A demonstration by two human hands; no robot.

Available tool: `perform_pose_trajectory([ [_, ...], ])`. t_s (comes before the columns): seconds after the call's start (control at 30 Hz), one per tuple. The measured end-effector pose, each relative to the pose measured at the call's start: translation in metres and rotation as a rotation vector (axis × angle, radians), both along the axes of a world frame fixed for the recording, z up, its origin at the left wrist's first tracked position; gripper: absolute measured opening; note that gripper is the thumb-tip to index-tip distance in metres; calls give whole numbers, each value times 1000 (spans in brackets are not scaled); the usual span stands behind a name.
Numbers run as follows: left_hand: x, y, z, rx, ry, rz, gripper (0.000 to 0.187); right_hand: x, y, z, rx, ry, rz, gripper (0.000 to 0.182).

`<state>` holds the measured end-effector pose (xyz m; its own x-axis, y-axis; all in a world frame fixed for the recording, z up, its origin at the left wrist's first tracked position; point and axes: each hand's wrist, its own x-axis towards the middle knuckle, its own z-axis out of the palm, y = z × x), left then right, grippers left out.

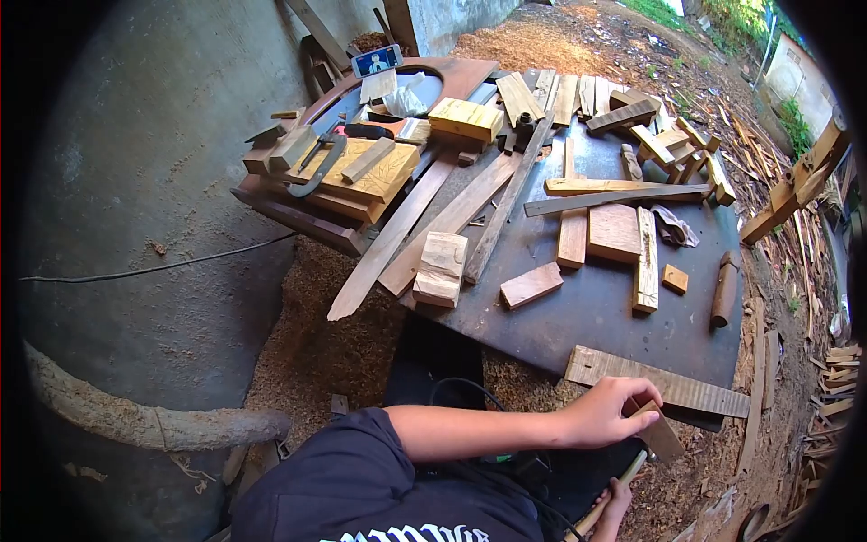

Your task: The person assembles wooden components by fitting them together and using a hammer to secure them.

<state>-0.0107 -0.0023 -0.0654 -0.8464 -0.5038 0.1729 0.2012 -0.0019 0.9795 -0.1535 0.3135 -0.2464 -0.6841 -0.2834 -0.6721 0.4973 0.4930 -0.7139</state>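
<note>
My left hand (607,414) reaches across from the sleeve, its fingers closed round a brown wood block (664,435). Lower down, my right hand (614,511) is wrapped around a pale wooden handle (623,483). The upper end of this handle comes right up to the underside of the block; the kind of tool cannot be told. Just beyond my left hand, a long flat wood strip (691,387) with a ridged surface lies along the near edge of the dark table (578,330).
Several planks, blocks and offcuts cover the table, among them a grooved block (441,269). A clamp (318,167), a paintbrush (414,132) and a phone (377,60) sit toward the back left. Sawdust (316,316) covers the ground, and a cable (163,273) runs along the wall.
</note>
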Motion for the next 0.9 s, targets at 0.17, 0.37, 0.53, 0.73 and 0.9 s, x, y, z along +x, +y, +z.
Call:
perform_pose_trajectory([
  [0.17,-4,-2,1,106,-53,36,24,-8,8,-14,-2,23,33,24],
  [0.37,-11,-5,0,258,-29,52,26,1,0,8,23,37,48,37],
  [0.53,-18,-10,3,348,-20,85,25,-3,1,6,72,37,82,38],
  [0.73,-25,-11,-2,347,-18,103,26,0,-1,8,84,80,122,42],
  [0.9,-21,-15,-3,329,-31,63,25,0,-3,10,87,65,110,42],
])
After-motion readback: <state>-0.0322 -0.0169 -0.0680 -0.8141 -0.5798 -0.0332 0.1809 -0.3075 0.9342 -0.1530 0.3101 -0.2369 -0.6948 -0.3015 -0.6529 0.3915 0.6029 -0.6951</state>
